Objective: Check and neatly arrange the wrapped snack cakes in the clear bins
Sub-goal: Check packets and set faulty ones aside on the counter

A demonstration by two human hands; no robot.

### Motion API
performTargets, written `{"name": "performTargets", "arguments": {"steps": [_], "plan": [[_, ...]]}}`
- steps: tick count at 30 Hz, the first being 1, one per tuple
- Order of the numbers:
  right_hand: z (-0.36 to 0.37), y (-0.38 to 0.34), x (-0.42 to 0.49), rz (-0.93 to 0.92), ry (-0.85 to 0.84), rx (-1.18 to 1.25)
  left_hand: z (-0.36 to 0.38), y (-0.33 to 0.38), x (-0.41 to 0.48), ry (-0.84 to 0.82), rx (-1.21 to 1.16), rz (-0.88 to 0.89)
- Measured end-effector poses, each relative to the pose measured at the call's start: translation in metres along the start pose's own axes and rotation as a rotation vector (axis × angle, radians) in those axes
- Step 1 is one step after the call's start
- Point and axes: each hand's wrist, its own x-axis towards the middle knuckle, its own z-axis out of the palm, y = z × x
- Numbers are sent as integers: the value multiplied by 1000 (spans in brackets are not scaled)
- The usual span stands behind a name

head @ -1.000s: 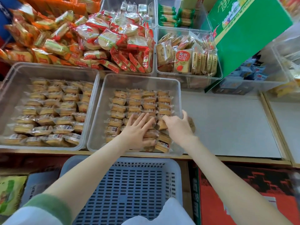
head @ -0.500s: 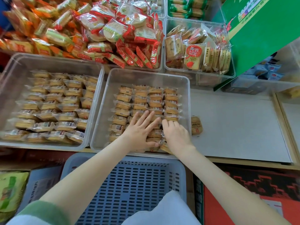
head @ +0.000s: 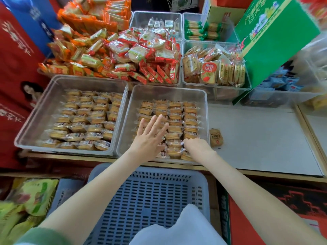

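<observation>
My left hand [head: 149, 140] lies flat, fingers straight, on the snack cakes [head: 190, 119]; my right hand [head: 197, 147] curls among them, grip unclear.

We look down on two clear bins set side by side. In the right bin [head: 169, 93] the wrapped snack cakes [head: 189, 119] stand in tidy rows, and the left hand [head: 150, 138] lies flat on them, fingers straight and spread. The right hand [head: 198, 147] sits at that bin's near right corner, fingers curled down among the packets (whether it grips one, we cannot tell). One loose cake [head: 216, 137] lies on the grey counter [head: 256, 138] just outside the bin's right wall. The left bin [head: 85, 83] holds rows of cakes too.
</observation>
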Motion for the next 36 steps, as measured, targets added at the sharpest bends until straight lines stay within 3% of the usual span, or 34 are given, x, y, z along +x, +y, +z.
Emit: {"name": "performTargets", "arguments": {"steps": [4, 7, 9, 14, 19, 23, 26, 29, 33, 36], "plan": [[-9, -1, -21, 9, 197, -79, -8, 8, -17, 137, -1, -3], [1, -5, -38, 1, 586, -226, -13, 20, -28, 189, -26, -8], [11, -4, -49, -46, 839, -202, -18, 30, -33, 198, -29, 16], [15, -14, -88, -203, 1186, -152, -25, 53, -42, 313, -126, 62], [13, -18, -118, -313, 1209, 220, -44, 59, -48, 406, -484, 166], [6, -27, -134, -176, 1236, 553, -54, 70, -61, 426, -675, 115], [-5, -34, -145, 39, 1209, 1015, -65, 81, -73, 307, -1095, -96], [-10, -33, -148, 238, 1059, 1405, -68, 83, -82, 198, -1480, -192], [-8, -34, -144, 347, 950, 1600, -71, 82, -89, 184, -1693, -163], [-8, -37, -147, 376, 919, 1664, -72, 83, -92, 191, -1704, -169]]}}
